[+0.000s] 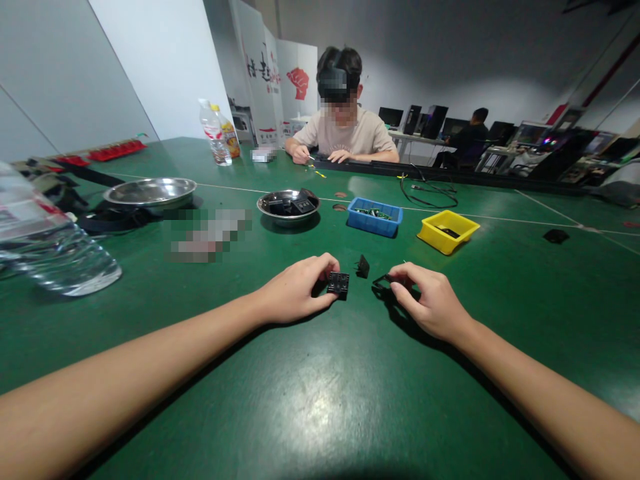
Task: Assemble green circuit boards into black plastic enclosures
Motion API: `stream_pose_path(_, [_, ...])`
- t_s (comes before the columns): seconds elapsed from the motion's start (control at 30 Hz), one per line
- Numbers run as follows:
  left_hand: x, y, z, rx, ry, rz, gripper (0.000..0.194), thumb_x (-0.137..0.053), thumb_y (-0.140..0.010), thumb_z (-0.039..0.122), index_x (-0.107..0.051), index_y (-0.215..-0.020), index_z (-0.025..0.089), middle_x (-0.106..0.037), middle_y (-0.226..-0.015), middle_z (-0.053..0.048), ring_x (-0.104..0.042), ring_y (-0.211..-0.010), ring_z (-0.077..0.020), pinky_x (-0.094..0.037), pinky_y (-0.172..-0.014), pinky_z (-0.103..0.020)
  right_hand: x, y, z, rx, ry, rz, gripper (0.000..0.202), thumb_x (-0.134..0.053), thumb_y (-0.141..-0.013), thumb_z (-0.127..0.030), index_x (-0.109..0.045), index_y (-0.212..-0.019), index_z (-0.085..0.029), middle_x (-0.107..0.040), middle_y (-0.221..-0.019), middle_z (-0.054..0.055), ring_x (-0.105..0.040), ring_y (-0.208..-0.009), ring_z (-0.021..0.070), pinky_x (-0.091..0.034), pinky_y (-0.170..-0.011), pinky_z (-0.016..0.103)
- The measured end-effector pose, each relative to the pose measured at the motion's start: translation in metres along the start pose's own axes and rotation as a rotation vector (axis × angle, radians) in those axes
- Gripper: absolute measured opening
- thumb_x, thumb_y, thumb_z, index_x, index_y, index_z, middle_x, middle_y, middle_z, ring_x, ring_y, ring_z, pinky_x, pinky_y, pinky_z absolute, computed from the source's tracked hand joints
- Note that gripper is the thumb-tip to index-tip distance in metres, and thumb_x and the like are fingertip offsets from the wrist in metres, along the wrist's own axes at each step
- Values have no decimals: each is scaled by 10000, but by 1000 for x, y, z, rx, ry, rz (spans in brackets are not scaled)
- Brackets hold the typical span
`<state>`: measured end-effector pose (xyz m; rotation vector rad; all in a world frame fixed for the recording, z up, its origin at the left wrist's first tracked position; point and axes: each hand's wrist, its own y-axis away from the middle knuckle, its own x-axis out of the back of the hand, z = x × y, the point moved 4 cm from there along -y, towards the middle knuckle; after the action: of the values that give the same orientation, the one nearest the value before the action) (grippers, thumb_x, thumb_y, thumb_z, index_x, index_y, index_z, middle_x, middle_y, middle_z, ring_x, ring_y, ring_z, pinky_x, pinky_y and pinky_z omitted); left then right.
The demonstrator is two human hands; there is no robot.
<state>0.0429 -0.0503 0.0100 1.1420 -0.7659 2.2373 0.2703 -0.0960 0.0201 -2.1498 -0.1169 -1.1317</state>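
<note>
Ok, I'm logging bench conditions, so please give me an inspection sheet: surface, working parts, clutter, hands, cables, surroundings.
Surface: green table, glossy, reflecting light.
Working parts: black block, black frame, small black part between them; metal bowl and yellow bin holding dark pieces, blue bin holding green pieces.
Clutter: steel dish, large clear bottle, two smaller bottles farther back.
Hands: left hand grips the block; right hand pinches the frame.
Cables: black cable, loosely looped beyond the yellow bin.
Surroundings: person seated across the table; monitors behind.
</note>
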Motion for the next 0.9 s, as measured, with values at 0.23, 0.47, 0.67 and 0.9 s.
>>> stream_pose_path(0.23, [0,0,-1,2,-6,1,228,-619,-828,308,-534,-1014,208,-634,-938,-34,-602,-842,-198,-462,-763,-319,-3,2,7,-119,-70,-2,103,-550,-895,-231,-636,-920,-180,-670,-787,30,-609,-688,163,-454,-660,267])
stream_pose_path(0.47, [0,0,-1,2,-5,-4,230,-619,-827,306,-535,-1017,206,-634,-933,-33,-604,-833,-198,-461,-760,-320,-10,2,13,-222,-140,-85,177,-581,-861,-224,-660,-1018,-194,-700,-862,25,-634,-741,170,-469,-708,289])
stream_pose_path(0.67, [0,-1,-1,7,4,4,231,-620,-817,313,-544,-1008,208,-636,-924,-32,-603,-826,-198,-460,-751,-315,-14,2,16,-232,-158,-141,341,-609,-815,-170,-626,-1155,-195,-673,-853,13,-605,-710,147,-468,-671,272])
stream_pose_path(0.9, [0,-1,-1,14,-3,-2,223,-610,-820,312,-540,-1005,209,-631,-919,-31,-597,-821,-196,-458,-746,-314,-16,0,12,-121,-120,-209,159,-655,-826,-179,-681,-982,-177,-654,-809,21,-573,-686,135,-453,-658,268])
